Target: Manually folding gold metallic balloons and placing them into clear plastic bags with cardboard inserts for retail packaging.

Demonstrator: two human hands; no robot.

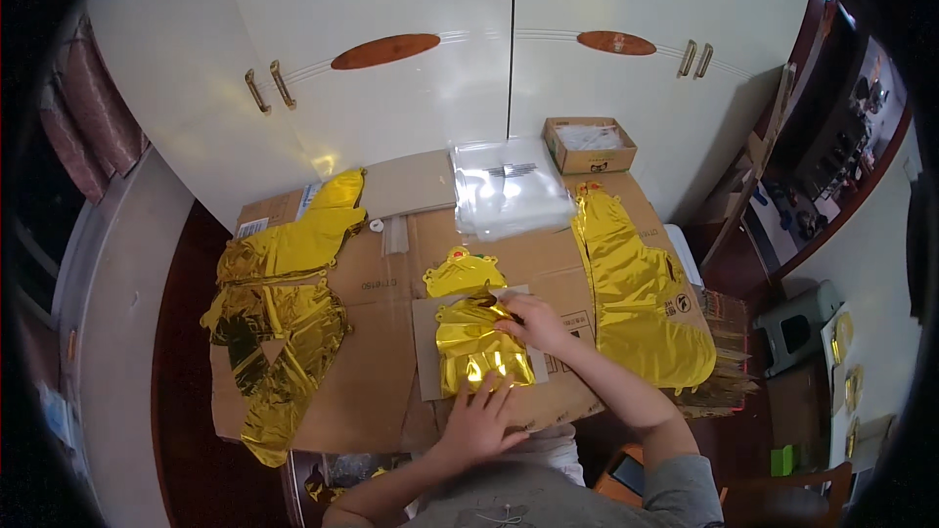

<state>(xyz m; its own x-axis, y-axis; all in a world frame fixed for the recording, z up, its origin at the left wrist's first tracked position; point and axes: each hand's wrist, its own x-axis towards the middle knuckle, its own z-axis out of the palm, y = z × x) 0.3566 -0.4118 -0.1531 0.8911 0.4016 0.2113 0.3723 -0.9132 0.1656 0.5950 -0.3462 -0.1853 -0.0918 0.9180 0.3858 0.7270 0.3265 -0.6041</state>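
Two hands press a folded gold foil balloon [481,352] lying on a grey card [428,352] near the desk's [381,372] front edge. Left hand [479,420] lies flat, fingers spread, on its lower edge. Right hand [533,321] pinches its top. Foil piles [279,323] occupy both side edges.

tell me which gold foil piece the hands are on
The small folded foil piece on the grey card at the front centre. Left hand presses its near edge, right hand its top. The left pile and right pile lie untouched.
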